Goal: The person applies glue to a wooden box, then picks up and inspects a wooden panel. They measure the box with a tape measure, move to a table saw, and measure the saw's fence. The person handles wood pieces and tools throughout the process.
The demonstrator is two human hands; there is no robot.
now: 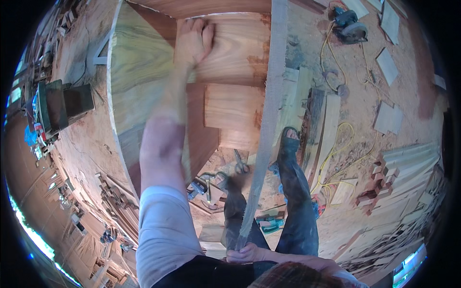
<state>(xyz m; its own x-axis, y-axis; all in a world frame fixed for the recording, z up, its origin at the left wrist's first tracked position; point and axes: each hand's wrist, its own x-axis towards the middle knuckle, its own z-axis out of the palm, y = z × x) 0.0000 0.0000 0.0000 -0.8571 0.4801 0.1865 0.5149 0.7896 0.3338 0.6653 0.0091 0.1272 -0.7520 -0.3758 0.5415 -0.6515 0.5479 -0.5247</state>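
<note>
A wooden cabinet carcass, with grained panels, takes up the upper middle. My left arm reaches far into it. My left hand rests against the inner panel near the top seam, its fingers curled; what they hold, if anything, is hidden. Along the carcass's right side runs a long, rough-edged wooden panel, seen nearly edge-on and slanting down toward me. Close to my body, my right hand is closed around that panel's near end. A smaller wooden board stands inside the carcass, below my left hand.
A circular saw with a yellow cord lies at the upper right. Stacked lumber strips fill the right side. Between my feet are pliers and a green power tool. Planks lie beside my right foot. Scrap wood sits at left.
</note>
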